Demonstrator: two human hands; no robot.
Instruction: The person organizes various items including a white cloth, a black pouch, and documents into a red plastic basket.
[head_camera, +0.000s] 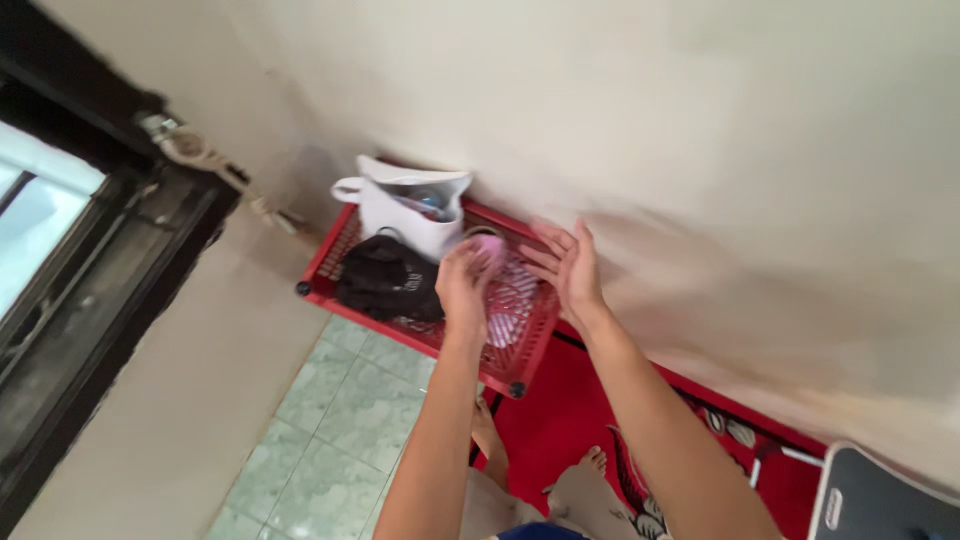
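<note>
Topping red rack (330, 262): white bag (405, 215), black bundle (388, 280)

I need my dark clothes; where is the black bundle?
The black bundle lies on the red rack's left part, below the white bag, beside the left hand.

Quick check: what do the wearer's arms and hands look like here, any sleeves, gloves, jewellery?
Both arms are bare from the bottom edge of the picture up to the fingers: no sleeves and no gloves in view. The left hand and right hand show no rings, and no watch or band shows on either wrist. Motion blur softens the fingers, so small details cannot be ruled out.
</note>
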